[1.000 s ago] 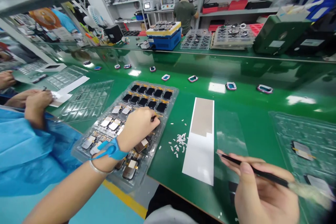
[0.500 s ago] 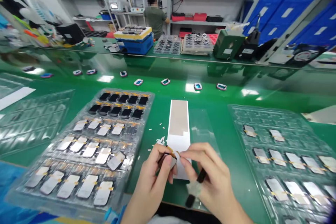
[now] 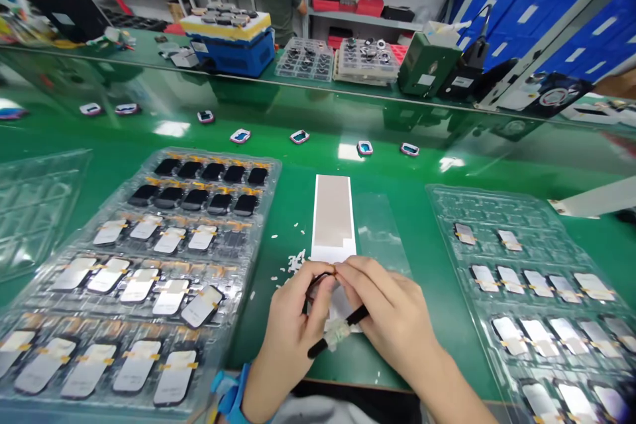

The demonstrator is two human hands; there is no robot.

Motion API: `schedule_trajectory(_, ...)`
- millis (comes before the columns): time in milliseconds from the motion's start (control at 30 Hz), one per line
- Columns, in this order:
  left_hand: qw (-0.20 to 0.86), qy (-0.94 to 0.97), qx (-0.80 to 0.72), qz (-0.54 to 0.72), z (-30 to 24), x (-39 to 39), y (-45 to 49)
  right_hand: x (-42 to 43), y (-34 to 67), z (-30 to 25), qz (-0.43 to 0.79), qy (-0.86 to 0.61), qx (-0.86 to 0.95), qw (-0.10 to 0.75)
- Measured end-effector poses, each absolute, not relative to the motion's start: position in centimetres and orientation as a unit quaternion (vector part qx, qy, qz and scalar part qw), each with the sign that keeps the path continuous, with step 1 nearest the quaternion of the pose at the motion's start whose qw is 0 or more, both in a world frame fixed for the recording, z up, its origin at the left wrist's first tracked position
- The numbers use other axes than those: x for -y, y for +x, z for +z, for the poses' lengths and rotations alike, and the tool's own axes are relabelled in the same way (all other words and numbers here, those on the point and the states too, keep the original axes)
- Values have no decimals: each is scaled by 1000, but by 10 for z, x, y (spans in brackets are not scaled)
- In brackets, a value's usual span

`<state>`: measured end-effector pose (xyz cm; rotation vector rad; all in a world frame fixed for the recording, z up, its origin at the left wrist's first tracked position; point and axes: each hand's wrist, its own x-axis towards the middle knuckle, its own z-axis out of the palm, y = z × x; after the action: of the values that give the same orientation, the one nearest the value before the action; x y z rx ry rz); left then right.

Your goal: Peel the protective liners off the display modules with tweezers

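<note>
At the near edge, left hand [image 3: 291, 324] pinches a small dark display module [image 3: 315, 283]; right hand [image 3: 395, 318], gripping a black brush [image 3: 342, 330], touches it; right clear plastic tray [image 3: 501, 209] is part-filled.

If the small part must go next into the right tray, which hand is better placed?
Probably the left hand: it pinches the small part, while the right hand also carries a black tool, though the right tray lies nearer it.

Green table [image 3: 298, 175]; blue wrist strap [image 3: 231, 392]; black brush [image 3: 318, 347]; grey-and-white sheet [image 3: 332, 212].
</note>
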<state>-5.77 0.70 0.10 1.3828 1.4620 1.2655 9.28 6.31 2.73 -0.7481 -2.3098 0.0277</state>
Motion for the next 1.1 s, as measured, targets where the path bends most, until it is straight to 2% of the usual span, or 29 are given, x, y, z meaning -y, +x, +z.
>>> schedule_trajectory(133,368,535,-573,501,3,-7,-59,-71,89,34,79,-295,899,314)
schedule_trajectory(233,381,494,-567,538,2,-7,-59,-79,88,39,193,-338,862,324)
schedule_trajectory(300,396,463,-563,559,1,-6,-59,-80,87,42,225,-343,848,335)
schedule_trajectory(500,439,414,-547,581,-7,-3,-58,-72,86,40,116,-306,891,314)
schedule_trajectory(733,422,417,-557,580,-4,-5,-58,-73,85,36,108,-281,911,281)
schedule_trajectory(867,401,429,-572,573,-1,-6,-58,-72,81,32,104,-293,900,305)
schedule_trajectory(1000,418,413,-550,593,0,-4,-58,-84,73,35,272,-365,817,353)
schedule_trajectory(1100,452,372,-529,615,1,0,-57,-98,66,36,409,-376,776,298)
